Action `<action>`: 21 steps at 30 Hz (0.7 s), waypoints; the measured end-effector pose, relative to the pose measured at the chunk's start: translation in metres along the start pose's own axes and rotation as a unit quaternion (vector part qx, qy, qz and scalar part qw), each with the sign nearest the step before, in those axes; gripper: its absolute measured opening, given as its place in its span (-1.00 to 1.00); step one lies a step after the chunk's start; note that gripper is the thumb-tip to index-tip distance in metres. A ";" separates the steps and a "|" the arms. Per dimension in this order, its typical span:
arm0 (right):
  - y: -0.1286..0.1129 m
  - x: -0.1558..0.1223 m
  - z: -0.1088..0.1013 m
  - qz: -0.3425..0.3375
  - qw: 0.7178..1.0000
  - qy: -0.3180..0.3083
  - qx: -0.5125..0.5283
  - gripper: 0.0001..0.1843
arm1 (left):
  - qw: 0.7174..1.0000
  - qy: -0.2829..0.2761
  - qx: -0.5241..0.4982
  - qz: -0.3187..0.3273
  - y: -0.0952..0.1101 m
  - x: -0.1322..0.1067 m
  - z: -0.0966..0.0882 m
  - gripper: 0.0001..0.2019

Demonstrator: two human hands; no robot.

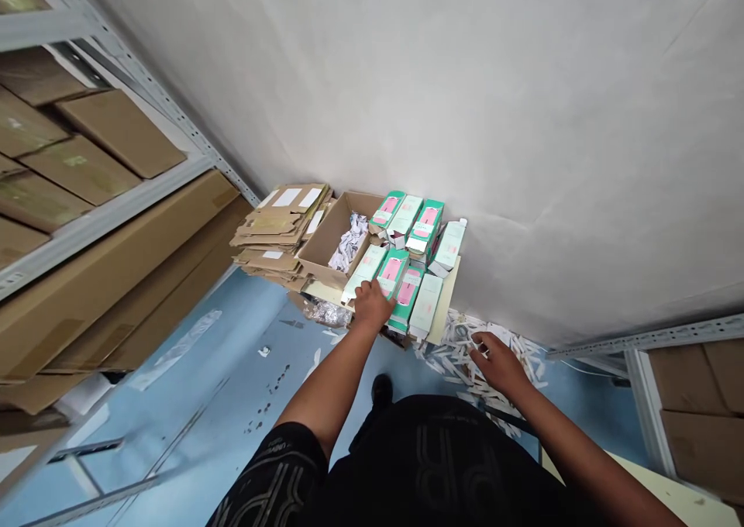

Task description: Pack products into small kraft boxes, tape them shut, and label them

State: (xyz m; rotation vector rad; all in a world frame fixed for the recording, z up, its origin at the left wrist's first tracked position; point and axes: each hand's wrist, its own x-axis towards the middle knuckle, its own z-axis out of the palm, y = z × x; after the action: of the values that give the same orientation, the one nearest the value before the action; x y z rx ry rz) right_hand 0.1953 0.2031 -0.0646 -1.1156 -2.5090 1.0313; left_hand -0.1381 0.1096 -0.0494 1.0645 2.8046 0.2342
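Observation:
My left hand is closed over the near end of a green and pink carton, its fingers also against the pale green carton to the left. Several similar small cartons lie in two rows, some pale green, others green with a pink panel; a few in the back row have open end flaps. Lower right, my right hand hovers with loosely bent fingers and a gap at the thumb; nothing shows in it. Beneath it, white paper strips cover the floor.
Left of the cartons stands an open cardboard box holding crumpled white paper. Beside it is a stack of flattened cardboard. Metal shelving with brown boxes flanks the left; another rack stands right. A grey wall rises behind.

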 end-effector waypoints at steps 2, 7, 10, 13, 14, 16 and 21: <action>-0.007 0.004 0.007 0.007 1.000 0.004 0.001 -0.71 | 1.000 -0.021 0.013 -0.003 0.004 0.008 0.001 -0.23; -0.031 0.007 0.027 0.042 0.999 0.025 -0.002 -0.72 | 0.995 -0.053 0.035 0.076 0.003 0.017 -0.002 -0.18; -0.048 0.009 0.040 0.066 0.997 0.038 -0.010 -0.71 | 0.992 -0.073 0.010 0.102 -0.004 0.020 -0.014 -0.25; -0.064 0.009 0.052 0.089 0.995 0.051 -0.011 -0.69 | 0.991 -0.087 -0.046 0.094 -0.016 0.027 -0.033 -0.36; -0.069 0.009 0.057 0.099 0.994 0.054 -0.010 -0.68 | 0.989 -0.094 -0.067 0.088 -0.022 0.030 -0.040 -0.40; -0.079 0.008 0.066 0.123 0.990 0.064 -0.007 -0.67 | 0.983 -0.115 -0.119 0.079 -0.036 0.037 -0.054 -0.46; -0.103 0.006 0.088 0.173 0.980 0.081 0.056 -0.68 | 0.909 -0.185 -0.367 0.065 -0.075 0.049 -0.077 -0.50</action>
State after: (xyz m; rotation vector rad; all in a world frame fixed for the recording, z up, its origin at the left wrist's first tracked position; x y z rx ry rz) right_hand 0.0937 0.1136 -0.0606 -1.5691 -2.1497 1.0971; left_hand -0.2367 0.0788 0.0080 0.9594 2.0195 0.9049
